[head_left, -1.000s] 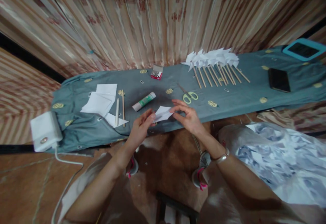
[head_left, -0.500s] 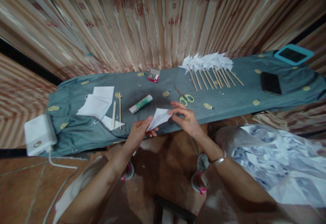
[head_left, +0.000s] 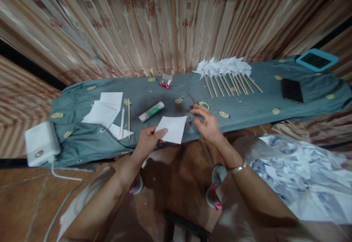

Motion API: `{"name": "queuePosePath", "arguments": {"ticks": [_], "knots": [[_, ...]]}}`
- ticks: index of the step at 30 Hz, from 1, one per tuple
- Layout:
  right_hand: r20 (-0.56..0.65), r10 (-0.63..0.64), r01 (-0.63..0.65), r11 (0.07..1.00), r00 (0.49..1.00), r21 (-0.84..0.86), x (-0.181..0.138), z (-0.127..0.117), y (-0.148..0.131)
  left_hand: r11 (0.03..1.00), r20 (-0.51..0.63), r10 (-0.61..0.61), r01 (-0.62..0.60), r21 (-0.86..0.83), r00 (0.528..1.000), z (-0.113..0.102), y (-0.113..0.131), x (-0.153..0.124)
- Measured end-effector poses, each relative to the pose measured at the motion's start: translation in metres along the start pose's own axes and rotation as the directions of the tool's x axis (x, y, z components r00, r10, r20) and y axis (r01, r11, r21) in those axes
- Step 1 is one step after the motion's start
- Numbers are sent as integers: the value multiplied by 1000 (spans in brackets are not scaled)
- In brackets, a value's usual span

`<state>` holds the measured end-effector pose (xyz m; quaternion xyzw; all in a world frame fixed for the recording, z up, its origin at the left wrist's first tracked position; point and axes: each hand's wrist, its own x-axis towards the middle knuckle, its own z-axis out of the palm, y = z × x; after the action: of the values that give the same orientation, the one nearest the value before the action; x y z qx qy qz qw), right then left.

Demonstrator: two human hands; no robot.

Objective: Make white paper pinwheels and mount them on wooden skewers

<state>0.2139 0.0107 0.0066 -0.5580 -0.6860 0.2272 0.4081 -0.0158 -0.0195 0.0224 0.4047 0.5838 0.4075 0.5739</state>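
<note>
Now left hand (head_left: 145, 141) pinches paper square (head_left: 172, 128) — right hand (head_left: 208, 123), open, over scissors (head_left: 200, 103).

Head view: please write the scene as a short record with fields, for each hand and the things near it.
left hand: the left hand holds a white paper square at its near left corner
right hand: the right hand is open, fingers spread, on the green scissors, not touching the paper
surface: blue-grey cloth on a long table
near left hand: glue stick, paper sheets, two wooden sticks
far side: row of paper pinwheels, small red box
right end: black phone, blue-framed tablet
</note>
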Motion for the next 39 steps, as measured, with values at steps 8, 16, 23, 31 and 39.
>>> {"name": "queuePosePath", "arguments": {"ticks": [8, 16, 23, 31, 39], "knots": [[-44, -9, -13, 872, 999, -489, 23, -1, 38, 991, -94, 129, -127, 37, 987, -4, 3, 12], [-67, 190, -197, 825, 979, -529, 31, -12, 29, 985, -139, 172, -165, 57, 975, -9, 7, 19], [199, 491, -527, 746, 848, 406, 0, -25, 13, 975, -221, 194, -213, -66, 956, -11, 22, 19], [552, 336, -645, 433, 763, 629, -33, -14, -15, 967, -295, 182, -225, -121, 938, -19, 18, 27], [677, 184, -661, 498, 713, 561, -47, 1, -24, 970, -279, 124, -176, -170, 952, -10, 19, 34]]}}
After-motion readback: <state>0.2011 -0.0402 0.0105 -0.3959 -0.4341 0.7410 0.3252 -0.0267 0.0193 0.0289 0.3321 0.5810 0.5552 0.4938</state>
